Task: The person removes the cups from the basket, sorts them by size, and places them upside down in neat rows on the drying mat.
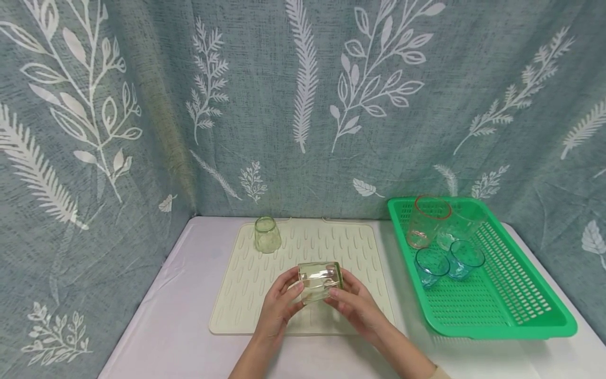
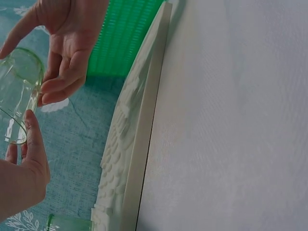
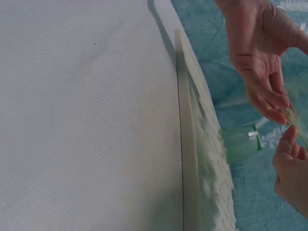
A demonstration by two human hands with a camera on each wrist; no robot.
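- The glass [image 1: 318,281] lies on its side in the air, above the near half of the mat [image 1: 267,322]; the left wrist view shows a gap beneath it.
- The left hand [image 1: 278,301] grasps its left end, thumb on the near side and fingers behind.
- The right hand [image 1: 358,304] grasps its right end in the same way, thumb in front; neither hand is free. With the load split like this, the hold looks well balanced.
- Pressure probably wants to be light and even: smooth, clear walls can slip, and a hard pinch at the rim is the likelier way to chip it.
- Any turning is best done slowly, one hand steadying while the other shifts its fingertips, so that the glass never hangs from a single thumb.
- Holding it low over the mat seems wise, since that ribbed surface should be kinder to a drop than the bare table [image 1: 175,310].
- The second glass [image 1: 268,237] stands on the mat's far left corner, well apart from the hands; elbow room looks ample there.
- To the right, the basket [image 1: 551,331] has blue cups [image 1: 432,267] in it; a wide swing of the right forearm could knock its rim, so small wrist movements suit better.
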